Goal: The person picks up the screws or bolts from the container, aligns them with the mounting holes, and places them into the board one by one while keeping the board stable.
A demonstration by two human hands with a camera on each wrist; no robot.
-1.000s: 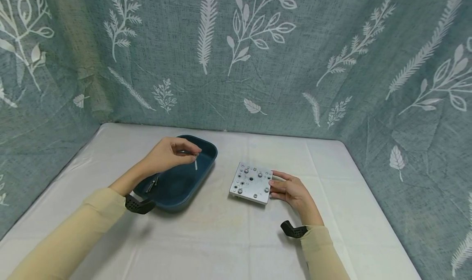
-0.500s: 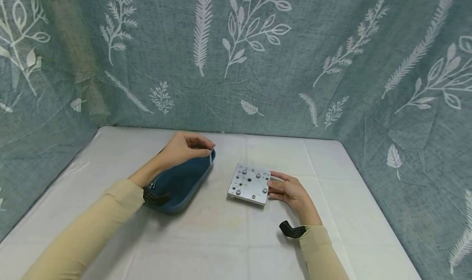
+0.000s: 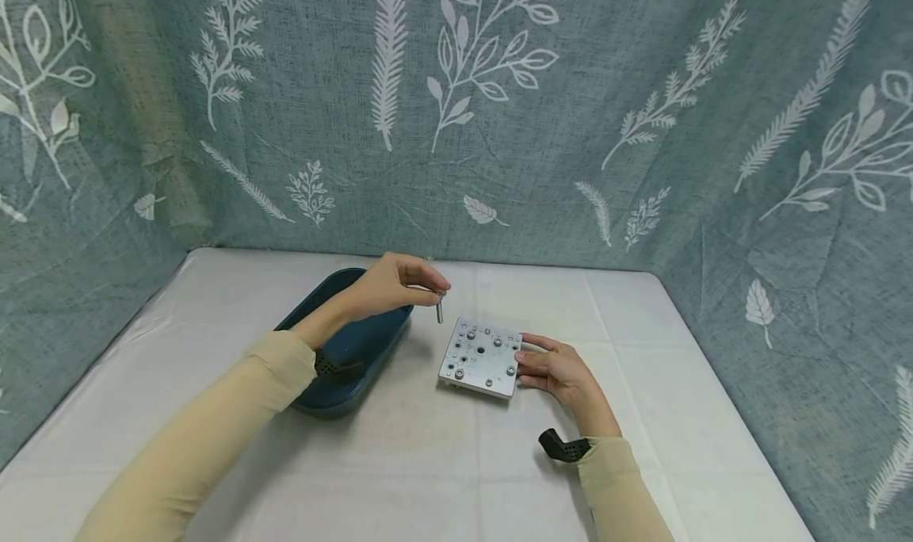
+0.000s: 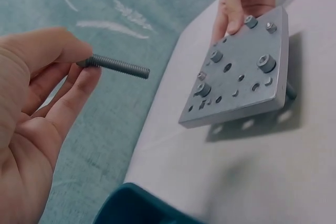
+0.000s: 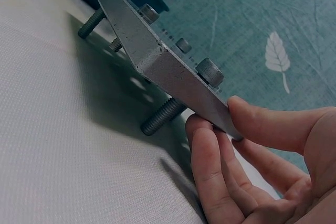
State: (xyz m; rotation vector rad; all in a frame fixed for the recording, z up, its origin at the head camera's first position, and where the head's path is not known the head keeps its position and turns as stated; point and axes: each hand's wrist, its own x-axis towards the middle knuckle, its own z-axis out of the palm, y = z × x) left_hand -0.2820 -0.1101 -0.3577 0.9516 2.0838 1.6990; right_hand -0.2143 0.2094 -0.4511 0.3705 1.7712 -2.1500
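Observation:
Between thumb and fingers, my left hand (image 3: 399, 287) pinches a threaded screw (image 4: 122, 66) by its head end. In the head view the screw points downward, just beyond the tray's right rim and up and left of a metal plate (image 3: 492, 360). My right hand (image 3: 563, 372) grips that square plate by its right edge, thumb on top and fingers beneath. Several socket head screws (image 5: 210, 72) sit in the plate's holes, their threaded shanks (image 5: 164, 115) sticking out below. Other holes in it show no screw. The plate is held tilted above the white cloth.
A dark blue tray (image 3: 335, 403) stands at the left, partly covered by my left forearm. White cloth (image 3: 428, 471) covers the table. A green leaf-patterned curtain (image 3: 321, 114) hangs behind and at both sides.
My left hand has moved right with the screw, from over the tray to past its right rim. The right hand and the plate stay about where they were.

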